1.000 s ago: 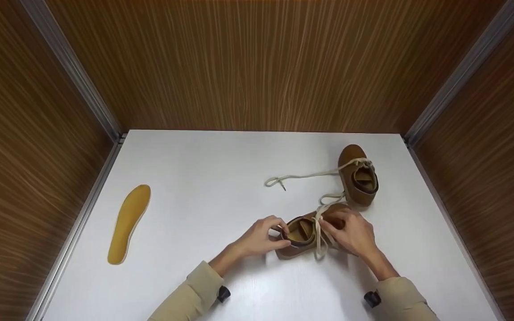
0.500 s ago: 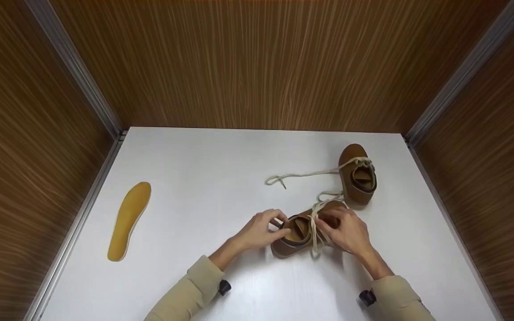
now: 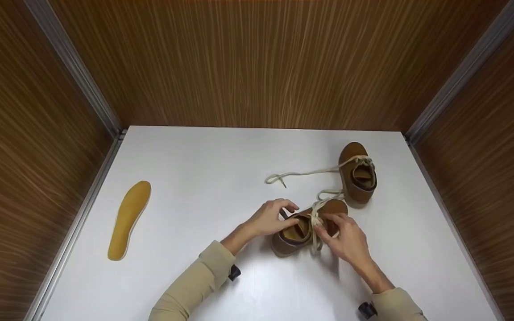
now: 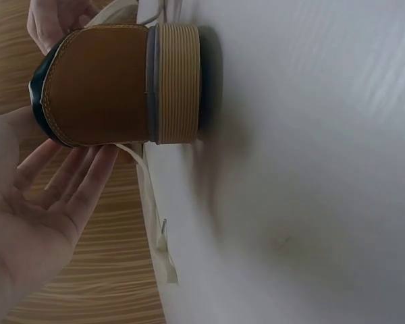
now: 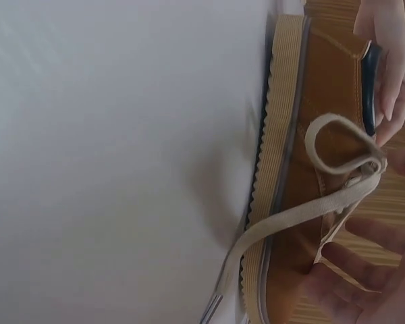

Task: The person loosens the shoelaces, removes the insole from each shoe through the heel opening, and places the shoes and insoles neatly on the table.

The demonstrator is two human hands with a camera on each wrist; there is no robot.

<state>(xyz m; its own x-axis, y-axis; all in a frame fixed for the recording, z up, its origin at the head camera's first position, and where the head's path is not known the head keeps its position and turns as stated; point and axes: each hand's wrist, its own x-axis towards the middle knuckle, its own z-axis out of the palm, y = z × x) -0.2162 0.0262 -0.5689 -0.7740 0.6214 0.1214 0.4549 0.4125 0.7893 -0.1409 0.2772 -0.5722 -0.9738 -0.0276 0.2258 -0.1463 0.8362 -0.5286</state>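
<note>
A brown leather shoe [image 3: 286, 249] stands upright on the white table, its heel toward the left. Its cream lace [image 5: 300, 216] is tied in a bow over the front. My left hand [image 3: 268, 218] is at the heel collar, thumb by the opening and fingers loosely spread on the far side. In the left wrist view, the fingers of this hand [image 4: 37, 209] extend along the shoe's side. Over the bow is my right hand [image 3: 348, 240], its thumb at the lace and its fingers relaxed near the toe.
A second brown shoe [image 3: 359, 191] stands behind at the right, with a long loose lace [image 3: 310, 172] trailing left. A yellow insole [image 3: 128, 220] lies at the table's left. Wood-grain panels [image 3: 257, 67] enclose the back and sides.
My left hand has shifted up and to the right across the collar, its fingers spreading. The right hand's fingers have lifted and loosened from the toe. The shoe has moved slightly left.
</note>
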